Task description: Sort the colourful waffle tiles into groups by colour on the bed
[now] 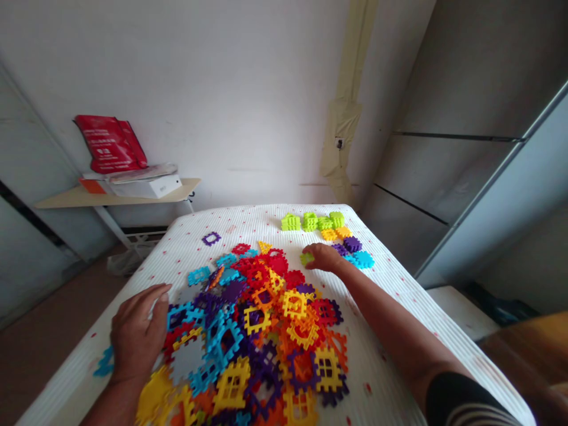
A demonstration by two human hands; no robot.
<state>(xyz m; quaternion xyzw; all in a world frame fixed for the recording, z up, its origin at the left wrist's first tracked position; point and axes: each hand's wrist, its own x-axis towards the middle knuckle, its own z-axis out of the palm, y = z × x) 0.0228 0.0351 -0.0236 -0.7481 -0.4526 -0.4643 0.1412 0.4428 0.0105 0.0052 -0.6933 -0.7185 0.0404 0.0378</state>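
Note:
A big heap of interlocking plastic tiles [261,331] in red, orange, yellow, blue and purple lies on the white bed cover [399,296]. My left hand [137,334] rests flat on the heap's left edge, fingers stretched out over blue and grey tiles. My right hand [323,257] reaches to the far side of the heap and pinches a lime green tile [306,258]. Beyond it stand sorted groups: lime green pieces [313,222], orange ones [336,234], purple ones [350,244] and blue ones [362,259].
A lone purple tile [212,238] lies far left on the cover. A low shelf [115,195] by the wall holds a red bag [110,145] and white boxes. A grey wardrobe [488,195] stands to the right, wooden furniture [528,349] at the near right.

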